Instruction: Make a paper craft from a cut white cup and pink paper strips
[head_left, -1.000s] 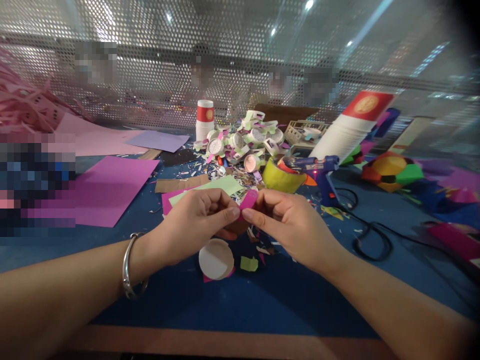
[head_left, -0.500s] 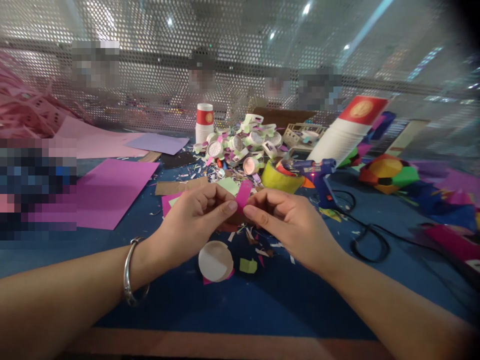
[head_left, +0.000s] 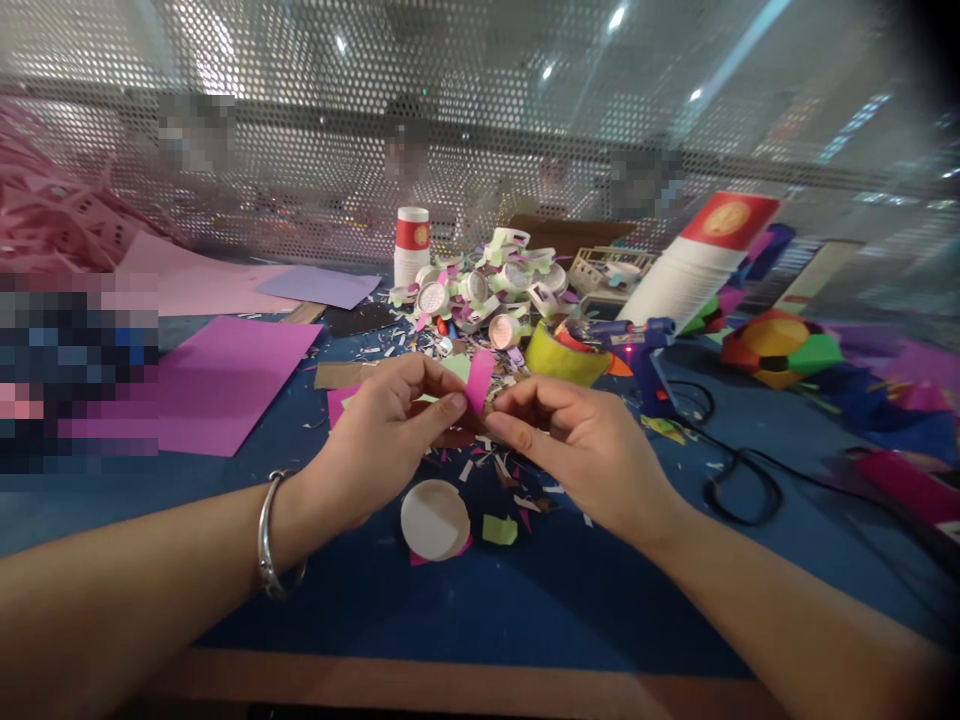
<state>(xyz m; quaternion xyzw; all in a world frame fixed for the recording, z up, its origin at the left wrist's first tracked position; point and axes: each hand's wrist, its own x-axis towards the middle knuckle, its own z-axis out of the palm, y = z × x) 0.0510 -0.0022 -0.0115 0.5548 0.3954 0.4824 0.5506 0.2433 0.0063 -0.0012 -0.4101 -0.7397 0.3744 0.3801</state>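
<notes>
Between my two hands a small pink paper strip (head_left: 480, 380) stands up above the table. The thumb and fingers of my left hand (head_left: 401, 430) are pinched on its left edge. My right hand (head_left: 574, 435) is closed too, its fingertips at the strip's lower right edge; the exact contact there is partly hidden. Below my hands lies a white paper disc (head_left: 435, 518) with a bit of pink showing under its rim. A small light green paper piece (head_left: 499, 530) is to the right of the disc.
Beyond my hands rises a heap of small decorated paper-cup pieces (head_left: 495, 285) among scraps. A blue glue gun (head_left: 651, 365) rests by a yellow ring (head_left: 562, 358), its cord (head_left: 757, 455) running right. Stacked paper cups (head_left: 682, 265) lean behind it. Purple sheets (head_left: 240, 385) lie left.
The pink strip has tilted and shifted slightly left with my left fingers. My right hand stays almost in place. The whole view has moved a little.
</notes>
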